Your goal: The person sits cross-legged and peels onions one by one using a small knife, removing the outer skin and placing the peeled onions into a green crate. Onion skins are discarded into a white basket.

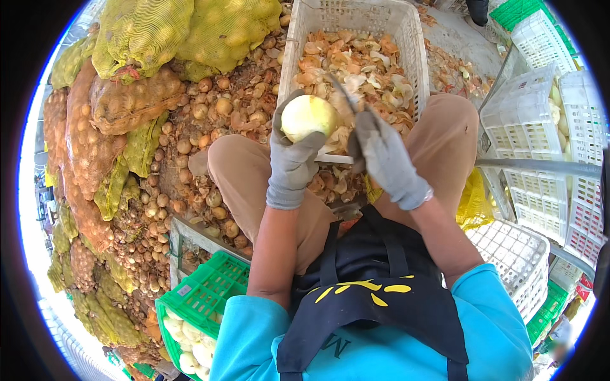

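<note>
A pale peeled onion (309, 118) with a small brown spot on top rests in my left hand (294, 159), the gloved fingers and thumb wrapped around it. My right hand (387, 155), also in a grey glove, grips a knife (342, 90); its blade points up and left, and the handle is mostly hidden by the fingers. The blade is apart from the onion, a little to its right. Both hands are over the near end of a white plastic crate (424, 62), which holds a heap of loose onion skins (355, 62).
Unpeeled onions (224, 105) and skins cover the ground at left, beside filled mesh sacks (138, 38). A green crate (205, 295) of peeled onions stands at lower left. White crates (524, 128) are stacked at right behind a metal bar (538, 165). Another person's foot (477, 12) shows at top right.
</note>
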`<state>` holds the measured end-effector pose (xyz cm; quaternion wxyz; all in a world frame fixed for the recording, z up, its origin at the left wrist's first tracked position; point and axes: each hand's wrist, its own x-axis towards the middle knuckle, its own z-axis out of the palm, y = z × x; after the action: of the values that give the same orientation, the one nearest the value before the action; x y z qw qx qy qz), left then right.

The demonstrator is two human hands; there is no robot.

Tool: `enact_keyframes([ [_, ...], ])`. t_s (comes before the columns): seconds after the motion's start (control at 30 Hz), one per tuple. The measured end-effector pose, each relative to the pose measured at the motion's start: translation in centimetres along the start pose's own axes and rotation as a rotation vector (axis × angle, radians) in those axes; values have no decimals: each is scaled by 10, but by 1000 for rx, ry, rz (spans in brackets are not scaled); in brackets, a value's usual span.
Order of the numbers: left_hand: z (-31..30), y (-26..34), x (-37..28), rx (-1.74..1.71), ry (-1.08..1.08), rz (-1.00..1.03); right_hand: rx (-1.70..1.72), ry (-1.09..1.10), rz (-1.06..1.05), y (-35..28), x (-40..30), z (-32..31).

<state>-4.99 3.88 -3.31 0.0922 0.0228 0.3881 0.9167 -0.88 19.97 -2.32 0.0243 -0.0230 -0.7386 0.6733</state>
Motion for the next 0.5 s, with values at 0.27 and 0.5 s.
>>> enact_keyframes([
  [0.27, 1, 27, 3, 522, -103, -268, -279, -245, 87, -19, 11, -11],
  [0.5, -4, 14, 0, 918, 173, -50, -708, -174, -202, -37, -36, -5],
])
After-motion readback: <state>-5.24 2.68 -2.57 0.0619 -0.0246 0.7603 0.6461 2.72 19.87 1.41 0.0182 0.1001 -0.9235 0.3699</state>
